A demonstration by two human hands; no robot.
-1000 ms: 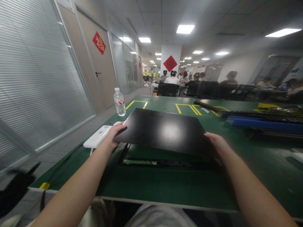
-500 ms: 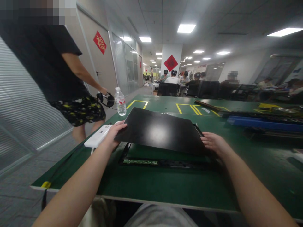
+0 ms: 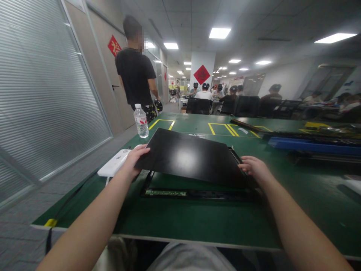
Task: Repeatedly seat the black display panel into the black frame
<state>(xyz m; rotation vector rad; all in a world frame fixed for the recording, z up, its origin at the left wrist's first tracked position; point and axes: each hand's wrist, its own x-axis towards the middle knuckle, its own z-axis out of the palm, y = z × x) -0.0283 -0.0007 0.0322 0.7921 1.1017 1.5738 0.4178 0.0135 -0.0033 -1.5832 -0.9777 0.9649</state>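
Note:
A glossy black screen panel (image 3: 184, 154) is tilted above a thin black frame (image 3: 220, 195), its left side raised. Along the near bar of this frame runs a green circuit board strip (image 3: 165, 193). My left hand (image 3: 137, 158) grips the panel's left edge, thumb on top and the other fingers out of sight below. At the right edge, my right hand (image 3: 254, 168) is closed with its fingertips on the panel, close to the frame's side bar. Whether it touches the frame too, I cannot tell.
A white device (image 3: 114, 162) lies left of my left hand, with a water bottle (image 3: 141, 122) behind it. Long dark strips and a blue bar (image 3: 310, 146) lie at the right of the green table (image 3: 197, 226). A person (image 3: 135, 71) is beyond the table at left.
The person at left has walked farther away, toward the back. My hands and the panel hold nearly the same position; the right fingers have shifted slightly at the edge.

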